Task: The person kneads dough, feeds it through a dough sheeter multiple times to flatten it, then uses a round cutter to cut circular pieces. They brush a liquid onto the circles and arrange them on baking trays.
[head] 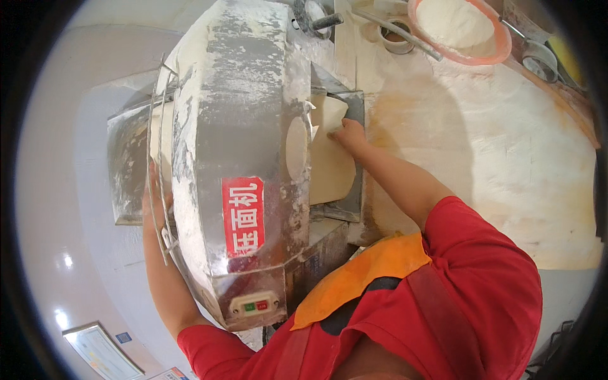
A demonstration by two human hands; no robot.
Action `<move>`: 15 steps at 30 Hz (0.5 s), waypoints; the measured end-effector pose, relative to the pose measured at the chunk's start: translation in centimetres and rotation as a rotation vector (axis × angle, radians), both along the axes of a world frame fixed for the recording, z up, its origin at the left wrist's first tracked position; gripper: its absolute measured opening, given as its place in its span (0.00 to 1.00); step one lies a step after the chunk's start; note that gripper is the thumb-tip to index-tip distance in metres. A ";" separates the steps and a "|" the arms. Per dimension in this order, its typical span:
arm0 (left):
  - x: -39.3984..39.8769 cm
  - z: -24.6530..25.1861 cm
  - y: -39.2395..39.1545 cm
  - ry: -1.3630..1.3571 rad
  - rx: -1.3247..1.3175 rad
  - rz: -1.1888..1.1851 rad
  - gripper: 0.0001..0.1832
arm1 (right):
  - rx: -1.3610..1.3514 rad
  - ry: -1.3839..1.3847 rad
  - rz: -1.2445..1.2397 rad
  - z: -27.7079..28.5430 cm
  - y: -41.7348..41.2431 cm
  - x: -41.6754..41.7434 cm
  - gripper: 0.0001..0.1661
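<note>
A floury metal dough-sheeting machine stands before me, with a red sticker and a green and red switch. Out of its right side comes a flat sheet of dough, lying over a grey metal tray. My right hand pinches the dough sheet's edge near the top. On the machine's left side my left hand reaches behind the wire guard, just below the pale dough showing there. Its fingers are partly hidden by the wires.
A floury worktable extends to the right. At its back are a pink basin of flour, a round metal container, a metal rod and a clear cup. A metal handwheel tops the machine; a metal tray juts left.
</note>
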State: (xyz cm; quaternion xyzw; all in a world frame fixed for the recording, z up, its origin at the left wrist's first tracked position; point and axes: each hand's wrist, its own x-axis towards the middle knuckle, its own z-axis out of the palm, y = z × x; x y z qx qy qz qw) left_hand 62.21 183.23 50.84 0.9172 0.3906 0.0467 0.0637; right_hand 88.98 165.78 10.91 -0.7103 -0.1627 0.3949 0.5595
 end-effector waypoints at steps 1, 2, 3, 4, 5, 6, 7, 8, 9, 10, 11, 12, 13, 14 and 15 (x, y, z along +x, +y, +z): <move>1.3 1.3 -2.5 0.011 -0.036 0.153 0.41 | -0.003 -0.042 -0.028 -0.4 -0.6 0.0 0.24; -0.7 2.4 -2.6 -0.133 0.030 0.104 0.37 | -0.002 -0.094 -0.030 -0.7 -1.2 -0.4 0.24; -0.4 3.2 -4.4 -0.270 0.007 0.115 0.36 | -0.008 -0.152 -0.048 -1.2 -1.7 -0.1 0.23; 0.1 4.5 -7.2 -0.407 -0.014 0.127 0.35 | -0.012 -0.209 -0.064 -1.6 -2.3 0.1 0.23; 0.9 5.4 -9.7 -0.547 -0.041 0.132 0.34 | -0.020 -0.231 -0.070 -1.9 -3.1 0.5 0.24; 1.2 6.1 -12.4 -0.548 -0.013 0.070 0.33 | -0.025 -0.253 -0.071 -2.1 -4.1 0.7 0.24; 1.7 6.5 -15.0 -0.553 0.009 0.003 0.33 | -0.036 -0.278 -0.078 -2.2 -5.2 1.3 0.24; 1.8 6.5 -17.9 -0.549 0.044 -0.043 0.33 | -0.032 -0.264 -0.070 -2.1 -6.3 1.2 0.24; 1.8 5.6 -20.4 -0.527 0.029 -0.084 0.33 | -0.027 -0.250 -0.056 -1.9 -7.3 1.0 0.24; 1.9 4.3 -22.7 -0.507 0.010 -0.131 0.33 | -0.025 -0.239 -0.048 -1.8 -8.3 1.1 0.25; 3.5 2.4 -24.4 -0.499 -0.020 -0.224 0.33 | 0.008 -0.213 -0.143 -4.2 -9.0 2.6 0.24; 7.0 0.3 -27.2 -0.521 -0.151 -0.170 0.33 | 0.051 -0.184 -0.252 -8.5 -9.1 4.7 0.24; 7.7 -1.8 -29.0 -0.403 -0.263 -0.173 0.32 | 0.048 -0.177 -0.229 -8.7 -9.9 4.2 0.23; 9.2 -5.4 -30.7 -0.448 -0.442 -0.186 0.32 | 0.041 -0.180 -0.217 -8.7 -10.9 4.1 0.22; 9.0 -9.6 -30.5 -0.333 -0.464 -0.165 0.33 | -0.021 -0.223 -0.126 -5.7 -13.5 3.4 0.21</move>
